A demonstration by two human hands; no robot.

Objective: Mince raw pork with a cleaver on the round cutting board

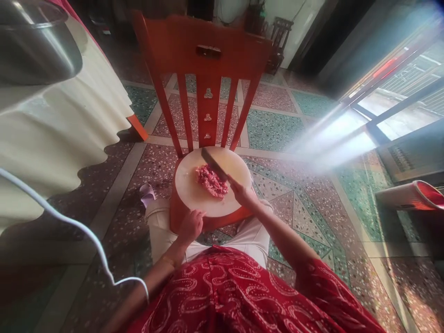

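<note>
A round pale cutting board (pixel 187 185) lies on the seat of a red wooden chair in front of me. On its middle is a heap of chopped red meat (pixel 211 183). My right hand (pixel 243 193) grips the handle of a knife (pixel 214 165). The wide dark blade slants up and left, along the upper right side of the meat. My left hand (pixel 193 225) is at the board's near edge with its fingers curled in. Whether its fingertips press on the rim or hold something small is hard to see.
The chair back (pixel 208 51) rises behind the board. At left stands a table with a cream cloth (pixel 69 125) and a large metal pot (pixel 38 46). A white cable (pixel 74 224) crosses the lower left. A white and red bin (pixel 402 196) lies at right.
</note>
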